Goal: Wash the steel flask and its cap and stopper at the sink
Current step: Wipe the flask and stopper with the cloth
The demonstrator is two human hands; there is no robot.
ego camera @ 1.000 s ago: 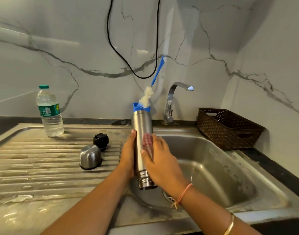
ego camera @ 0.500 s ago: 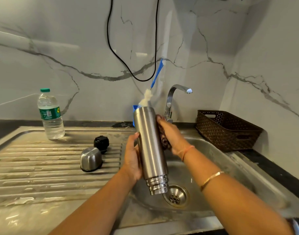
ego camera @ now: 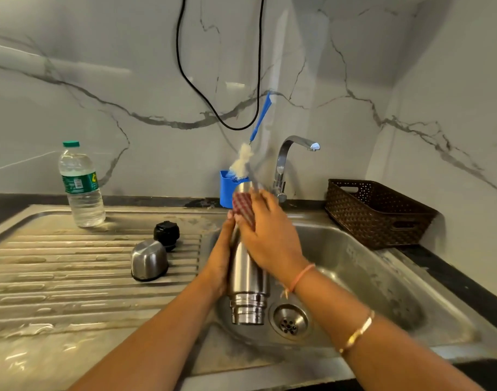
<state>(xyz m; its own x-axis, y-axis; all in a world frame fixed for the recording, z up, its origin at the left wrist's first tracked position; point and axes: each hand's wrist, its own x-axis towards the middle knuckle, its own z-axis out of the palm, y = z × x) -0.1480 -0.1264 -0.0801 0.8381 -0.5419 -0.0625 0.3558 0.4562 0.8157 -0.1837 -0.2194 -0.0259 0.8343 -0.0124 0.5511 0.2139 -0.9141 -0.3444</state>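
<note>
The steel flask (ego camera: 248, 280) hangs upside down over the sink basin (ego camera: 363, 280), its threaded mouth pointing at the drain (ego camera: 289, 323). My left hand (ego camera: 219, 261) grips the flask's body from the left side. My right hand (ego camera: 267, 235) presses a red checked scrub pad (ego camera: 243, 208) against the flask's upper part, near its base. The steel cap (ego camera: 148, 259) lies on the ribbed drainboard (ego camera: 58, 272). The black stopper (ego camera: 166, 234) stands just behind the cap.
A plastic water bottle (ego camera: 82, 184) stands at the drainboard's back left. A blue holder (ego camera: 227, 190) with a bottle brush (ego camera: 258, 122) sits behind the flask, beside the tap (ego camera: 289, 159). A brown woven basket (ego camera: 377, 213) is on the right counter. A black cable (ego camera: 213, 108) hangs on the wall.
My right hand slid the scrub pad from the flask's middle up and round towards its base end. The flask turned more upright over the drain. The left hand kept its grip.
</note>
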